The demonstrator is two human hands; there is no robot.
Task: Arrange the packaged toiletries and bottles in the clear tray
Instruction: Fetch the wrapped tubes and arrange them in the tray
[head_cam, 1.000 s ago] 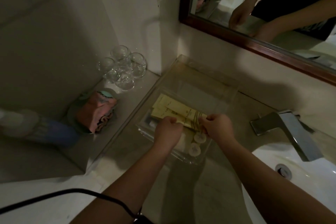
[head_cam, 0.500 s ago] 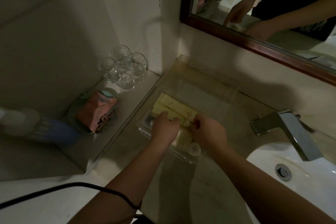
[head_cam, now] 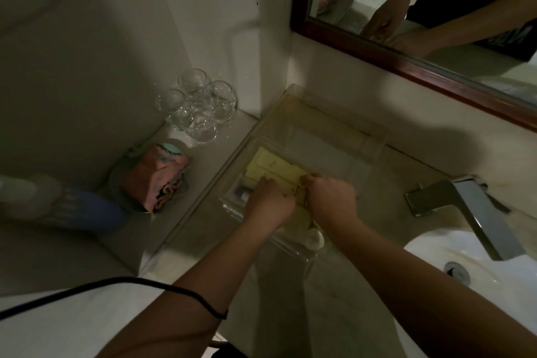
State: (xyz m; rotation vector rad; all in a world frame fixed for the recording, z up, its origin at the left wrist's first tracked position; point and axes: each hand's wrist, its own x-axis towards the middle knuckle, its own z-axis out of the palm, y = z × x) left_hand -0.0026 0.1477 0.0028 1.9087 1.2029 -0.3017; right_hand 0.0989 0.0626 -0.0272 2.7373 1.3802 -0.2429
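Sliding closer together since a second ago, left hand (head_cam: 268, 200) and right hand (head_cam: 329, 197) both curl fingers on the near ends of the packets (head_cam: 273, 167) inside the tray (head_cam: 334, 136), so I'd guess they're getting squared up beside the bottle (head_cam: 315, 238).

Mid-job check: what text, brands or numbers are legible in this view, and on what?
Nothing is legible.
Dark print on the yellow packets in the clear tray: too blurred to read.
Pale print on the blue tube: blurred.
White lettering on the shirt in the mirror: unreadable.
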